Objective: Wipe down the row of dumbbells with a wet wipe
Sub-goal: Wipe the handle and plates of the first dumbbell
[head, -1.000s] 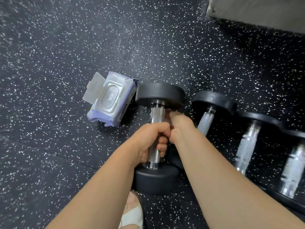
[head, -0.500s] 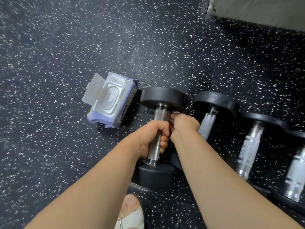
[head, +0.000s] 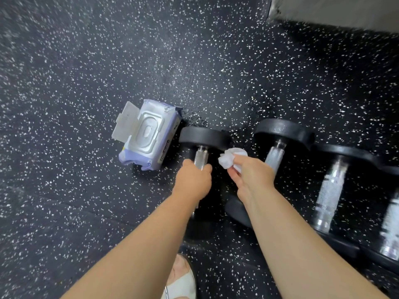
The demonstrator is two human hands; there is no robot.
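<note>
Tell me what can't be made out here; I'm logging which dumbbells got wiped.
Head view:
- First dumbbell: near end hidden by the left hand and arm.
- Last dumbbell: blurred, cut off by the right edge.
- Pack label: too small to read.
- Wipe: partly hidden in the right hand.

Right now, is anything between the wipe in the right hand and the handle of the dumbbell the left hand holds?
Nothing lies in the gap between the wipe and the handle. But the left hand grips the handle itself, leaving only a short bare stretch below the far head.
</note>
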